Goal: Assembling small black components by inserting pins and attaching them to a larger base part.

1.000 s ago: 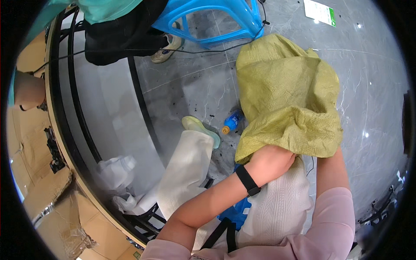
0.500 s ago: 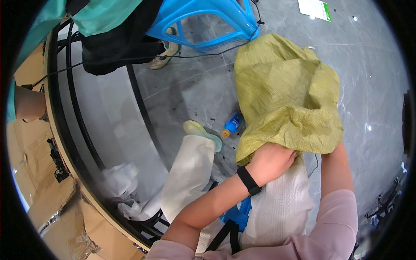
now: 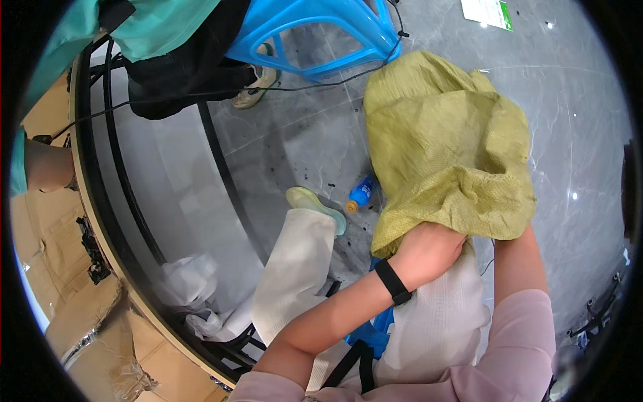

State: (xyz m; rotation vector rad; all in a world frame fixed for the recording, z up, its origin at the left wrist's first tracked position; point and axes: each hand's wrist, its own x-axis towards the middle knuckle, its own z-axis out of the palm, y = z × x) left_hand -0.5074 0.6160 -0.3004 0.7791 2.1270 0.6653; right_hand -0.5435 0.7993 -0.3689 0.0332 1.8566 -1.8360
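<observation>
**Clerk:** Main item?

**Checker:** Sack [image 3: 449, 127], one, yellow-green, woven. Bulk lies just beyond the hands; crumpled hem droops over the left fingers and the right wrist. The right trouser leg [image 3: 445, 315] sits directly below the left hand and probably props the near edge.

**Clerk:** Left hand [image 3: 431, 253]?

**Checker:** Back upward, fingers curled in under the hem. The bend suggests a pinch, but the fingertips are covered; whether they have hold of cloth or something beneath, I can't say.

**Clerk:** Right hand?

**Checker:** Concealed by the sack; finger spread and any hold unknown. Only the right forearm [image 3: 520, 264] shows, entering under the hem to the right of the left hand. Reaching in from opposite sides, the two arms seem to keep the loose hem between them.

**Clerk:** Sundries near the grip?

**Checker:** Bottle [image 3: 360, 192], one, blue, orange cap; on its side on the floor, beyond and left of the left hand, just beside the sack. Thin dark wire [image 3: 489, 263], a short visible length, right of the left hand.

**Clerk:** Farther off?

**Checker:** Stool [image 3: 315, 63], blue, well beyond the grip. Crumpled white plastic [image 3: 191, 281], well left of the left hand, apparently tucked against the table frame, clear of both arms.
</observation>
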